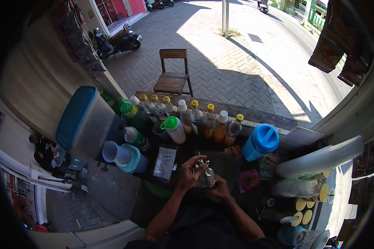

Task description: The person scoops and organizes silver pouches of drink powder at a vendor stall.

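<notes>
In the middle of the dark counter I hold a small greyish, shiny pouch between both hands. The fingers of my left hand are pinched together at its upper edge, where a crumpled tip sticks up. My right hand grips its lower right side, with part of the fingers hidden behind it. What the pouch contains cannot be made out. Left of my hands lies a flat clear packet with dark print. A pink packet lies to the right.
Several bottles with yellow or white caps line the far edge, behind a green-lidded bottle. On the right are a blue pitcher and stacked plastic cups. A blue-lidded tub stands left. Outside is a wooden chair.
</notes>
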{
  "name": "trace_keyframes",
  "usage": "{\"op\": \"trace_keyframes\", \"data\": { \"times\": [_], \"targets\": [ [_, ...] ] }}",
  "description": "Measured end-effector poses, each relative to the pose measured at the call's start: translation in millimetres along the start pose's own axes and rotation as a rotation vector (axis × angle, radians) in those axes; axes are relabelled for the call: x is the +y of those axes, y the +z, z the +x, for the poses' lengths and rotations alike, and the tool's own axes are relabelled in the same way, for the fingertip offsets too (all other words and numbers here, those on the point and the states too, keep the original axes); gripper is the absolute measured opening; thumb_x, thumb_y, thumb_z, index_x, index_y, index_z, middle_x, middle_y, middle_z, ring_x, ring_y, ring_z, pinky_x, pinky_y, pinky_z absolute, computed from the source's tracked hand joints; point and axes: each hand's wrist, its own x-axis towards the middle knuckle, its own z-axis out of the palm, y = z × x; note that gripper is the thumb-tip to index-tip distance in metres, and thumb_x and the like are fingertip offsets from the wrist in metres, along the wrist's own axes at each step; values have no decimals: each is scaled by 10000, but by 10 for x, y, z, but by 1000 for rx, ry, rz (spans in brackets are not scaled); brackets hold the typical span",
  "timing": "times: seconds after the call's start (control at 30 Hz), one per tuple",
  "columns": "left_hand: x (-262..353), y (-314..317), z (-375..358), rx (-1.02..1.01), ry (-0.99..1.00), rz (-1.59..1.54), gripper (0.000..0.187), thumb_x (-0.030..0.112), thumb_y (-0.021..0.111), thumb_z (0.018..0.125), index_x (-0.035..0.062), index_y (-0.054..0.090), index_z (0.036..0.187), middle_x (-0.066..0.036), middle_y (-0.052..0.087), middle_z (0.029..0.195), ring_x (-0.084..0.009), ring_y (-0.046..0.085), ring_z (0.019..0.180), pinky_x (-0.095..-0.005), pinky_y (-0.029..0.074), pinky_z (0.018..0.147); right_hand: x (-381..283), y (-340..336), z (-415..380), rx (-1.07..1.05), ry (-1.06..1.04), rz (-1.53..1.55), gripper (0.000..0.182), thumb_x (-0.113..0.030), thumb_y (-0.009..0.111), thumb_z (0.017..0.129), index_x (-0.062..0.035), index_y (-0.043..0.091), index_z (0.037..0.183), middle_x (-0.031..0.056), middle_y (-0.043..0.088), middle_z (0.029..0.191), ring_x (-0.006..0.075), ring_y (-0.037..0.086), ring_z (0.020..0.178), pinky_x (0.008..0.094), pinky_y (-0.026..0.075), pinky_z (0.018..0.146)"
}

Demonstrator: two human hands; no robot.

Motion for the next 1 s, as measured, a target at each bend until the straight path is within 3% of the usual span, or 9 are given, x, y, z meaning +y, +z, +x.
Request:
{"op": "trace_keyframes", "data": {
  "times": [0.13,0.2,0.23,0.3,0.4,0.47,0.57,0.83,1.0],
  "targets": [
    [573,-51,-121,66,383,520,505,220,721,845,43,518,1272,-84,598,1084,-169,564,1031,-309,443,898,-605,-149,-75,-120,44,102,396,-123,834,660,-5,663,998,44,685,958,114,622,911,282,507,805],
    [624,-102,-307,500,474,627,666,450,657,867,29,435,1333,-131,548,1211,-235,506,1155,-372,404,986,-848,-217,-129,-217,153,230,399,-114,836,655,7,662,992,36,687,952,104,616,924,275,499,832],
    [528,-239,-384,488,482,623,666,450,657,867,29,435,1333,-131,548,1211,-235,506,1155,-372,404,986,-940,-285,-126,-278,185,165,404,-105,836,647,11,662,992,37,688,933,105,620,904,273,493,832],
    [343,-508,-542,172,-268,-629,734,561,550,889,0,400,1338,-126,563,1196,-234,532,1127,-374,411,995,-973,-355,-117,-352,194,248,403,-102,834,646,11,661,992,35,688,937,106,621,895,273,492,831],
    [496,-444,-487,13,-206,-530,771,601,503,888,-17,389,1335,-114,553,1207,-224,553,1107,-358,431,987,-1173,-368,-73,-492,235,353,419,-102,826,647,17,657,1011,33,689,952,109,615,889,272,480,844],
    [664,-371,-415,128,-125,-522,547,479,573,916,3,542,1183,-56,612,1022,-128,590,906,-269,473,827,-1290,-325,-48,-544,130,271,438,-106,824,649,22,654,1032,37,688,962,112,608,915,272,467,864],
    [783,-406,-311,391,117,36,200,150,639,918,21,629,765,58,538,668,-2,436,650,-199,332,576,-1273,-257,-103,-497,152,231,399,-104,818,628,17,660,974,36,681,931,109,602,873,272,458,843],
    [952,-278,-338,639,402,247,181,126,583,942,-17,612,835,26,557,713,-27,476,685,-206,374,606,-1118,-312,-275,-255,184,68,441,-201,848,660,32,669,989,52,696,939,91,629,877,264,506,778],
    [782,-167,-222,873,568,420,303,292,547,968,-3,615,958,-63,618,843,-124,570,792,-252,433,729,-1257,-265,-396,-64,118,35,428,-163,844,642,24,680,991,44,693,937,87,616,885,262,495,778]
  ]
}}
